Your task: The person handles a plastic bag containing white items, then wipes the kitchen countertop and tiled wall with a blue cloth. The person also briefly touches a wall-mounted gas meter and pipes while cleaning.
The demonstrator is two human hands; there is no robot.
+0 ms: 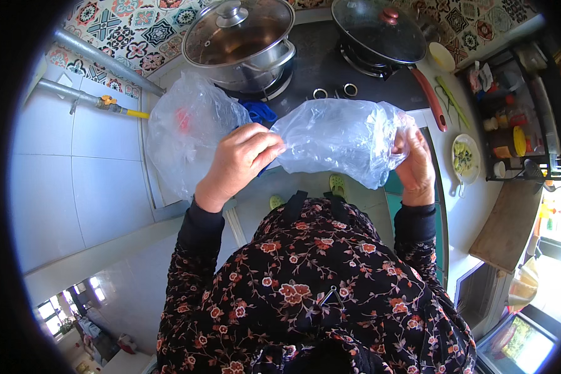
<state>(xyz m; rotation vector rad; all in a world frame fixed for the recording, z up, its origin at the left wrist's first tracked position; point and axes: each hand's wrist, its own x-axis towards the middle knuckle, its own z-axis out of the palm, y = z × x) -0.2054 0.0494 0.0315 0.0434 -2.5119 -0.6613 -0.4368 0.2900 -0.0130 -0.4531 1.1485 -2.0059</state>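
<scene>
A clear plastic bag (329,138) is stretched sideways between my hands, in front of the stove. My left hand (245,156) pinches its gathered left end between thumb and fingers. At the bag's bunched right end is my right hand (413,161), its fingers partly behind the crumpled film. Beside my left wrist stands a larger translucent plastic bag (187,135) with a red patch showing through it; its contents are unclear. A blue item (260,111), perhaps a bag or cord, lies behind my left hand.
A lidded steel pot (243,61) and a lidded pan (378,35) sit on the black gas stove (308,61), the pan's red handle (430,98) pointing towards me. At right are green onions (453,100), a plate of food (466,159), a wooden board (507,224) and a rack (540,93).
</scene>
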